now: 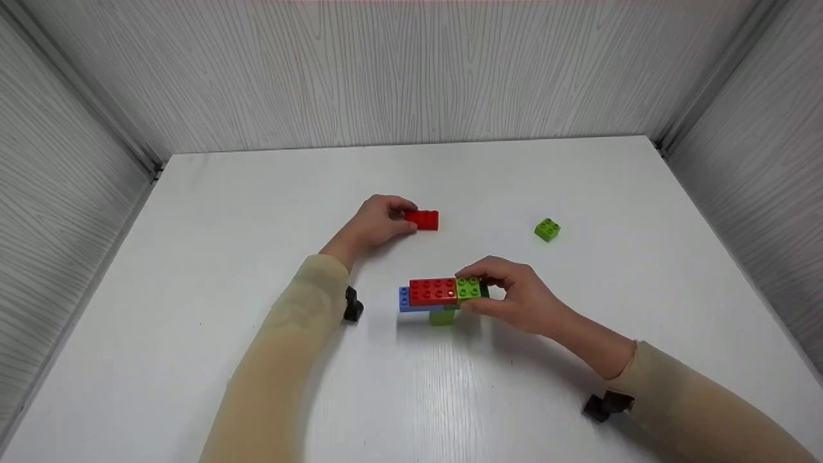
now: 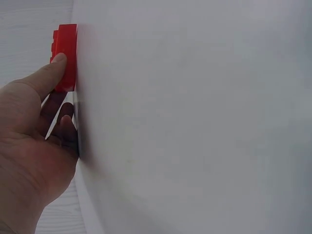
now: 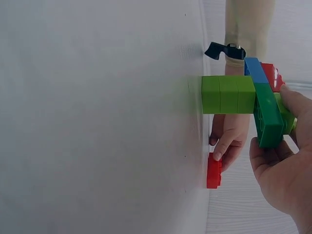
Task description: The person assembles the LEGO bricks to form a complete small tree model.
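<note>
In the head view my left hand (image 1: 379, 222) pinches a red toy building brick (image 1: 428, 220) at its left end, thumb on the near side. The left wrist view shows that brick (image 2: 68, 58) low at the white tabletop. My right hand (image 1: 524, 299) grips the right end of a built brick structure, its thumb and fingers around a light green brick (image 1: 468, 289). Beside that one is a long red brick (image 1: 432, 292). Both sit on a blue brick (image 3: 256, 70) and a dark green brick (image 3: 268, 117), which rest across a light green column (image 3: 228, 95) standing on the table.
A loose light green brick (image 1: 547, 229) lies to the right on the white table (image 1: 257, 193). Pale wood-grain panels (image 1: 411, 71) rise behind the table and at both sides. Black wrist mounts (image 1: 352, 305) hang under both sleeves, near the tabletop.
</note>
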### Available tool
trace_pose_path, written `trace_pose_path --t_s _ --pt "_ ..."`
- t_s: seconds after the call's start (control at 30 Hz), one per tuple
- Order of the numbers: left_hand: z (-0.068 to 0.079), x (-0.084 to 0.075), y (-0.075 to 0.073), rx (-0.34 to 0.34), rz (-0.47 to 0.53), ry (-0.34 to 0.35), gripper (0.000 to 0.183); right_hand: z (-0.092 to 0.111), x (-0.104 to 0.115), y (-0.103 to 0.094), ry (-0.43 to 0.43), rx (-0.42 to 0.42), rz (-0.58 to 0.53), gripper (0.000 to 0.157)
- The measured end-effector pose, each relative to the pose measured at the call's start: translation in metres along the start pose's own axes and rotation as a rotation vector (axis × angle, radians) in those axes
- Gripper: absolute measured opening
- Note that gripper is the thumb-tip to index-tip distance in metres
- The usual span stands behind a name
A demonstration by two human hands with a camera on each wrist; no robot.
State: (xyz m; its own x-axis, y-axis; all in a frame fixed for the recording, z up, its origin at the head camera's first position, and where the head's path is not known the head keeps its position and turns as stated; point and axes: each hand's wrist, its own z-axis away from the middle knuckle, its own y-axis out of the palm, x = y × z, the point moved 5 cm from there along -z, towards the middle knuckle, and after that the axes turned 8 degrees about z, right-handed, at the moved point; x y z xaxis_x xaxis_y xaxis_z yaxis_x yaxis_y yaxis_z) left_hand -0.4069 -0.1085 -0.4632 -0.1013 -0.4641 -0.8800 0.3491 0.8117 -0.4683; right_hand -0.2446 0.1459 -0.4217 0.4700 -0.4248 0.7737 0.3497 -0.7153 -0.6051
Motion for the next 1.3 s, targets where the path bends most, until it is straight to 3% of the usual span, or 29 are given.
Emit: trace_pose_path --t_s 0.2,0.37,0.67,0.8,1.03,1.3 --pt "0.011 -0.004 -0.008 -0.028 0.034 -0.028 0.039 0.002 -0.002 -0.001 0.02 0.011 0.022 0.051" --pt "0.026 -0.014 -0.015 -0.042 0.08 -0.053 0.041 0.003 -0.004 -0.001 0.067 0.009 0.02 0.048" --pt "0.066 -0.047 -0.026 -0.061 0.071 0.062 0.04 0.003 -0.002 -0.002 0.089 -0.006 0.017 0.039" --pt "0.087 -0.061 -0.021 -0.045 0.062 0.132 0.039 0.004 0.0 -0.002 0.079 -0.011 0.009 0.039" --pt "0.118 -0.08 -0.004 0.007 0.08 0.314 0.034 0.003 -0.002 -0.001 0.061 -0.025 -0.009 0.04" --pt "0.143 -0.094 0.02 0.062 0.083 0.377 0.033 0.004 -0.002 -0.002 0.037 -0.024 0.0 0.04"
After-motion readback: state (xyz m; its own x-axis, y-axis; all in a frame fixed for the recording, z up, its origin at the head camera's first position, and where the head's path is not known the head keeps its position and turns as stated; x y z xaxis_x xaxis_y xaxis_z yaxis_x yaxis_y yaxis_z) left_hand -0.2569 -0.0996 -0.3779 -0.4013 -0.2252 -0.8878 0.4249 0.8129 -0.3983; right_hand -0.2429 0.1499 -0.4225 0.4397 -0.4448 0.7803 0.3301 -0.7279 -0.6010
